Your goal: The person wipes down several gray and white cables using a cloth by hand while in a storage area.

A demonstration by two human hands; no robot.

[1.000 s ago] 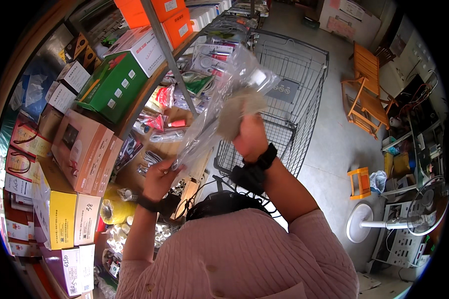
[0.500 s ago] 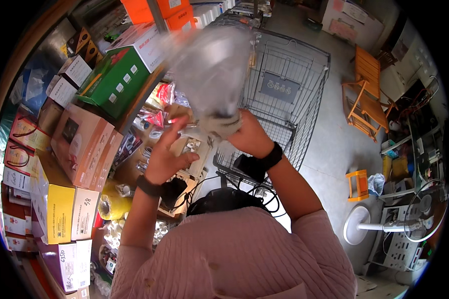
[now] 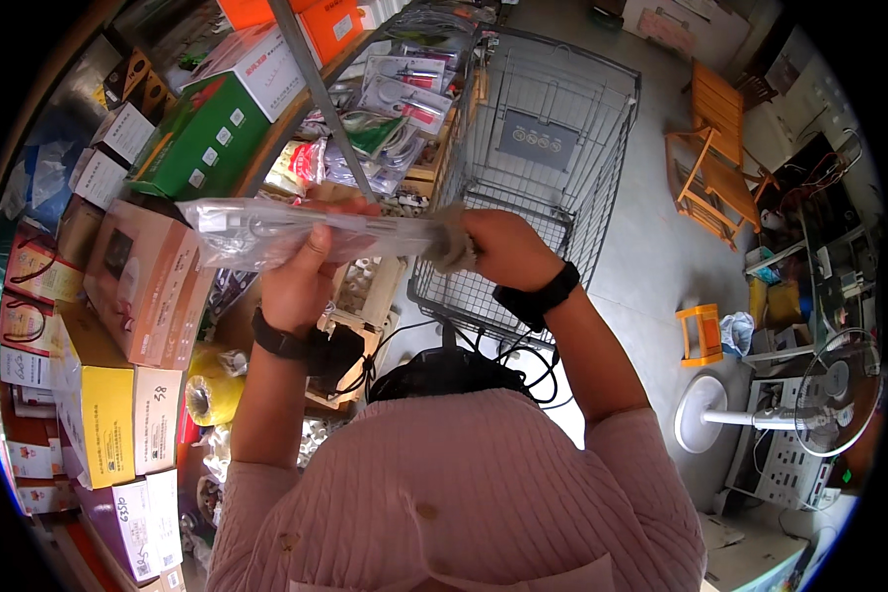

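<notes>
A long clear plastic packet [image 3: 242, 235] with something pale and slender inside lies level in front of my chest. My left hand [image 3: 301, 281] grips its middle, thumb on the near side and fingers behind it. At the packet's right end, a grey-brown cloth [image 3: 451, 244] is bunched in my right hand [image 3: 508, 252], whose fingers are closed round it. The cloth touches that end of the packet and partly hides it; whether my right fingers also pinch the plastic cannot be made out.
Boxes, among them a green box [image 3: 202, 138] and a yellow box [image 3: 104, 414], crowd the shelves at left. Bagged goods [image 3: 395, 99] lie on a rack ahead. A wire shopping cart [image 3: 562, 128] stands ahead right, with a wooden chair [image 3: 715, 148] and a fan [image 3: 701, 414] farther right.
The packet has swung from upright and blurred down to level, pointing left. My left hand, earlier apart from it with fingers spread, has closed on it. My right hand keeps the cloth.
</notes>
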